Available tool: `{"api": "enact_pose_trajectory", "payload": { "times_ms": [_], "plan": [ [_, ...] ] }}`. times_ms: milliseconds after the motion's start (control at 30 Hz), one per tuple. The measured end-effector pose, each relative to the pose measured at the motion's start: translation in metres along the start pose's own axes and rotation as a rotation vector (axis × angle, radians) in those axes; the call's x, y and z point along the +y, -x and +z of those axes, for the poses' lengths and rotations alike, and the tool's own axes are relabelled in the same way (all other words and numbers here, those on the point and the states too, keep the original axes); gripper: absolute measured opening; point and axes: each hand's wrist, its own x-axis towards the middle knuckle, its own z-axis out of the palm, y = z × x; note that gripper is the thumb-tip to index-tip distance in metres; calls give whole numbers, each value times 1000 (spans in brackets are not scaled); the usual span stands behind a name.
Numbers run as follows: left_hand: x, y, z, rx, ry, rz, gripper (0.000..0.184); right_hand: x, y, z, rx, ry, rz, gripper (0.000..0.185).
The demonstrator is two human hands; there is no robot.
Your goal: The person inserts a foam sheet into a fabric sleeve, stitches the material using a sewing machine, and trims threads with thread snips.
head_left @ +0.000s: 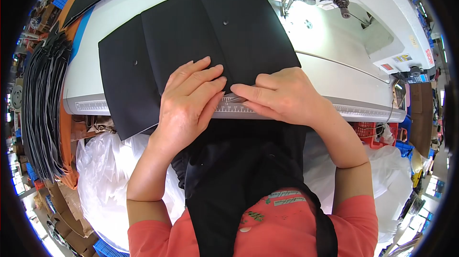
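Left hand (191, 95) lies flat on black fabric (181, 32) over the bench (334, 71); right hand (282, 95) pinches a slim metallic object (233, 98)

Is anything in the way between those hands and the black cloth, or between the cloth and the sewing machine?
Nothing visible. The left hand lies on the cloth; the right hand is at its near edge. Toward the machine, only white tabletop shows.

Black panel (181, 37): on bench (334, 75), left part overhanging near edge | Left hand (191, 94): spread flat on panel | Right hand (282, 94): fingers bunched at panel's near side, beside small pale item (233, 98), unclear | Ruler (354, 110): along bench's near edge | Sewing machine (401, 22): bench's far right corner | Black pieces (45, 109): beyond bench's left edge
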Motion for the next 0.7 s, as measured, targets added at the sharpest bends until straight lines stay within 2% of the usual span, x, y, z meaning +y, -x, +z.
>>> {"api": "enact_pose_trajectory", "payload": {
  "times_ms": [100,700],
  "plan": [
    [1,1,0,-7,0,-2,19,3,0,-4,0,39,83,37],
    [-1,4,-1,-35,32,-3,27,-4,2,-7,-22,229,60,35]
  ]
}}
